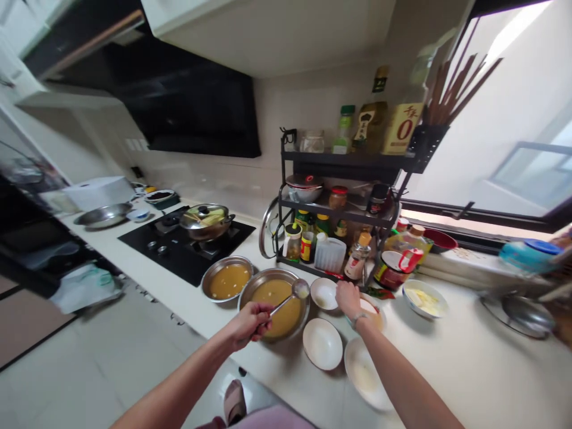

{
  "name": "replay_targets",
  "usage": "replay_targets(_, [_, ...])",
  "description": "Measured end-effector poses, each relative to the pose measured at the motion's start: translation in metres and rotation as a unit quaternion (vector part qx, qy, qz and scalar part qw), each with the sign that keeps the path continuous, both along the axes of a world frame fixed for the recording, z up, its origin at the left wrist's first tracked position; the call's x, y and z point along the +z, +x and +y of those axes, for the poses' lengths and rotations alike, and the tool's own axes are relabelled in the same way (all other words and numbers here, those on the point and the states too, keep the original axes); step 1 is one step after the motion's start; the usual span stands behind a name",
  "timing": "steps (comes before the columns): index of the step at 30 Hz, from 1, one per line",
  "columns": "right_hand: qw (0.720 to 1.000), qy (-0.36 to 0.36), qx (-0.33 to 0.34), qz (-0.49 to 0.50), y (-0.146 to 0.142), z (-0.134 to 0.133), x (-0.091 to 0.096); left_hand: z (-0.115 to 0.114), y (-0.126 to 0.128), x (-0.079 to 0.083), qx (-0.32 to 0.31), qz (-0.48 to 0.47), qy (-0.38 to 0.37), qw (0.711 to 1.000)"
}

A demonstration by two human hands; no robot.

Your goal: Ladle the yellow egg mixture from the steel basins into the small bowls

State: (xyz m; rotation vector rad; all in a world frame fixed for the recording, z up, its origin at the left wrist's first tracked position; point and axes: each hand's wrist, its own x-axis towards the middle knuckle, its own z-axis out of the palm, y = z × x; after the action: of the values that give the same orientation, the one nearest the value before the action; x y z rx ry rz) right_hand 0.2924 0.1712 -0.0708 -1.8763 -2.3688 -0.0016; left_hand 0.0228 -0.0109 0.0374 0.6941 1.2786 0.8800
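My left hand (252,325) is closed around the handle of a metal spoon (300,289). The spoon's round head, with something pale in it, is over the right rim of a steel basin (243,293) of brown liquid. My right hand (349,300) is closed at the right rim of a small white bowl (325,292), its fingertips partly hidden. Beneath my right wrist is another bowl (379,322) with light contents, partly covered by the arm. A white bowl (322,344) and a larger dish (364,375) with pale residue lie nearer to me.
Left of the basin stands a second pan (230,280) of brown liquid. Beyond it, a lidded pot (205,221) sits on the black cooktop (147,235). A black rack (348,156) of bottles and jars stands behind the bowls. A bowl of yellowish pieces (424,299) is to the right.
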Motion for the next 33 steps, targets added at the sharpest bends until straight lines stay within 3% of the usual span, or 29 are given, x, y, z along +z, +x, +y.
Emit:
replay_targets(5, [1.000,0.013,0.017,-0.017,0.000,-0.001,-0.003,-0.037,-0.024,-0.006,-0.022,0.207,0.044,0.977])
replay_targets(9, [0.999,0.035,0.023,-0.011,0.001,-0.001,0.001,-0.056,-0.027,-0.021,-0.059,0.413,0.155,0.895])
replay_targets(12, [0.997,0.069,0.018,0.005,0.000,-0.001,0.014,-0.061,-0.022,-0.031,-0.032,0.453,0.211,0.866])
replay_targets(14, [0.995,0.098,0.013,0.032,-0.002,-0.008,0.025,-0.059,-0.014,-0.034,0.006,0.413,0.221,0.883])
replay_targets(16, [0.984,0.132,0.022,0.115,-0.007,-0.026,0.037,-0.052,-0.003,-0.034,0.063,0.304,0.204,0.929])
replay_targets(18, [0.952,0.146,0.064,0.262,-0.012,-0.057,0.046,-0.042,0.012,-0.029,0.129,0.132,0.159,0.970])
replay_targets(21, [0.891,0.090,0.117,0.428,-0.022,-0.120,0.058,-0.023,0.042,-0.019,0.173,-0.093,0.064,0.978])
replay_targets(24, [0.853,0.045,0.132,0.503,-0.025,-0.181,0.067,-0.008,0.077,-0.007,0.151,-0.205,0.029,0.967])
replay_targets(27, [0.830,0.026,0.161,0.534,-0.015,-0.223,0.072,0.001,0.111,0.002,0.100,-0.256,-0.020,0.961])
replay_targets(33, [0.859,0.152,0.123,0.473,0.014,-0.253,0.066,0.002,0.161,0.012,-0.008,-0.310,-0.124,0.942])
